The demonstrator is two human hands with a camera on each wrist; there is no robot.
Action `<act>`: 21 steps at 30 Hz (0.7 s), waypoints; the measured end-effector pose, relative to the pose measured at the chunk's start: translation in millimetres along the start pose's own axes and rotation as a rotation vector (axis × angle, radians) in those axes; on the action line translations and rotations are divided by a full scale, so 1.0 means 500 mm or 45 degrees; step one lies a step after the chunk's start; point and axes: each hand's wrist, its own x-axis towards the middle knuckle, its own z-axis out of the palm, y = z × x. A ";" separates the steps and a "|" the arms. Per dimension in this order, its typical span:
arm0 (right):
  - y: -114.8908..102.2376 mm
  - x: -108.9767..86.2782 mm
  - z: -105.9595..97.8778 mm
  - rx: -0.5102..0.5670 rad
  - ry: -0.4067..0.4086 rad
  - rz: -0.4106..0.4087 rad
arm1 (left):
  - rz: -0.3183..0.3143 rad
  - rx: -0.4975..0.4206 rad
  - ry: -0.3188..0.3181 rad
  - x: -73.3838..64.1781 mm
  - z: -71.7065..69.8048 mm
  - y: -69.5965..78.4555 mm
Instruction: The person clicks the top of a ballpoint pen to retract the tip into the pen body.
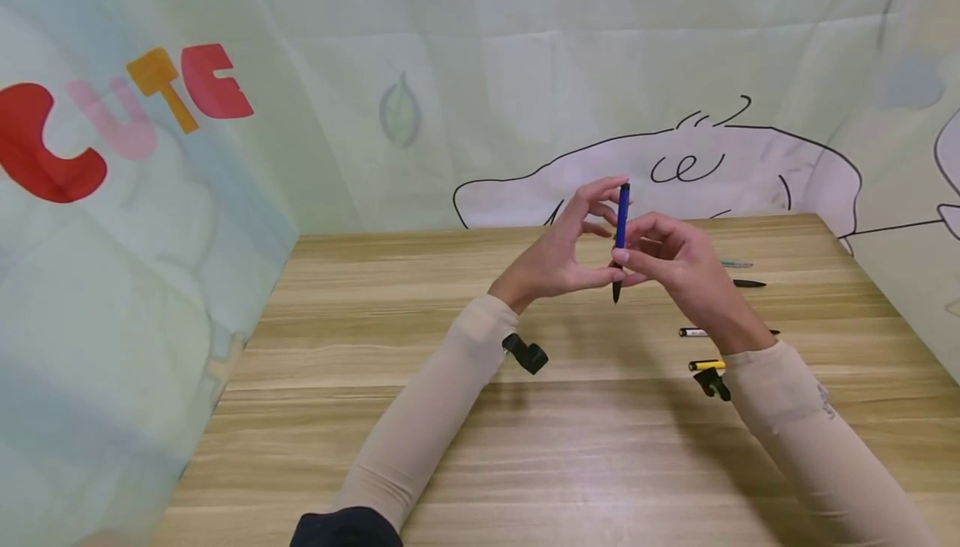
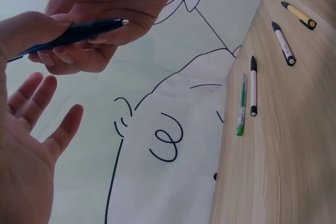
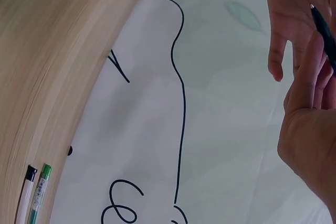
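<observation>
My right hand (image 1: 686, 268) pinches a blue pen (image 1: 622, 218) between thumb and fingers. The pen is held upright above the table, with its black tip downward. My left hand (image 1: 558, 251) curves around the pen's left side in a wide C. Its index fingertip is right at the pen's top end and its thumb close to the lower part. In the left wrist view, other fingers of the left hand (image 2: 31, 166) spread away from the pen (image 2: 79, 34). Part of the pen (image 3: 324, 35) shows at the right edge of the right wrist view.
On the wooden table (image 1: 450, 414) several pens lie spaced apart at the right: a green one (image 2: 242, 106), a white-and-black one (image 2: 253, 87), another white one (image 2: 283, 43) and a yellow one (image 2: 299, 15). A printed cloth (image 1: 420, 113) hangs behind the table.
</observation>
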 end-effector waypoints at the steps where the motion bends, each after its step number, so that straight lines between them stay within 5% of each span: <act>1: -0.001 0.000 0.001 -0.004 0.005 0.002 | 0.000 -0.002 -0.001 0.000 0.000 0.000; 21: 0.001 -0.004 0.006 0.050 0.031 0.024 | -0.011 -0.010 -0.015 -0.005 0.004 -0.001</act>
